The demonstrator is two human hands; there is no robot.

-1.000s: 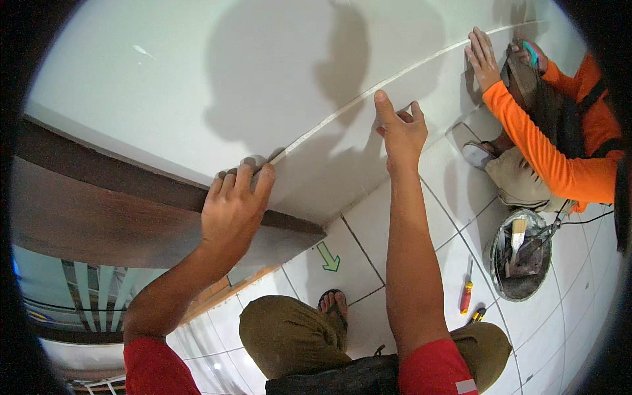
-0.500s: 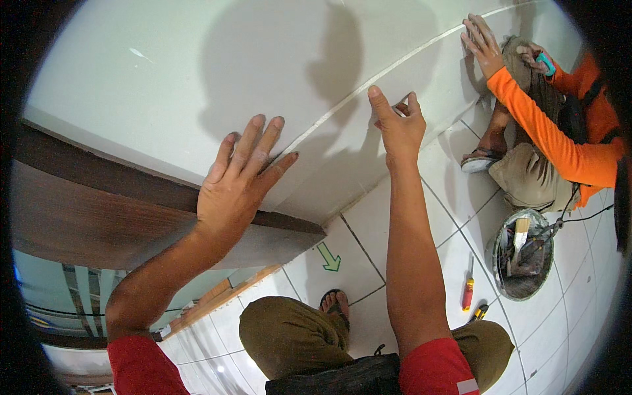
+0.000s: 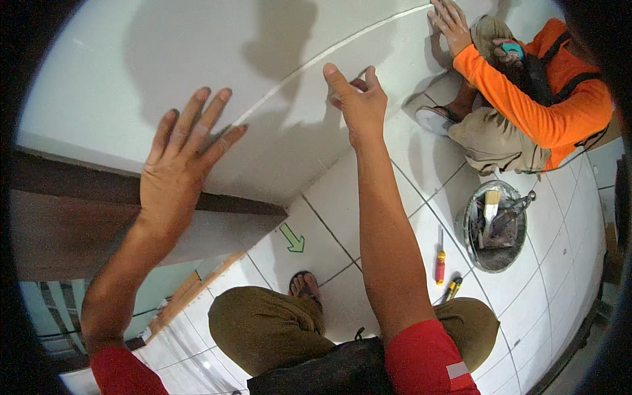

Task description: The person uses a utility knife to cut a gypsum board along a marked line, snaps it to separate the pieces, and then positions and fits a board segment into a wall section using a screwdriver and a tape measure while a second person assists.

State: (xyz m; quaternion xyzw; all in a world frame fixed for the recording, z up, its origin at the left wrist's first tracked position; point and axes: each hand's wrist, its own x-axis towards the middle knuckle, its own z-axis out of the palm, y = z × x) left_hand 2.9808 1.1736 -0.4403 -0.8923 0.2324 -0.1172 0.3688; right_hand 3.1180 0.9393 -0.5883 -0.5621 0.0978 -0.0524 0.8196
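My left hand (image 3: 174, 158) lies with spread fingers against the pale wall panel (image 3: 85, 85), its thumb beside the near end of a thin white strip (image 3: 316, 58). Just below that strip, my right hand (image 3: 362, 108) is at the panel with the thumb up and the fingers curled. A small reddish bit shows between its thumb and fingers; the rest is hidden by the hand. Farther along at the right, a co-worker's hand (image 3: 451, 26) touches the panel at the strip. The co-worker's other hand holds a small teal thing (image 3: 512, 50).
A co-worker in an orange top (image 3: 526, 108) squats at the right. Nearby stands a dark bucket (image 3: 466, 227) holding a paintbrush (image 3: 491, 209). A red-handled screwdriver (image 3: 440, 266) and a yellow-and-black cutter (image 3: 453, 288) lie on white floor tiles. Dark wood trim (image 3: 72, 176) runs below the panel.
The view has shifted, so most of the scene sits farther left and higher. Both my hands stay at the panel, the left one slightly farther left along it.
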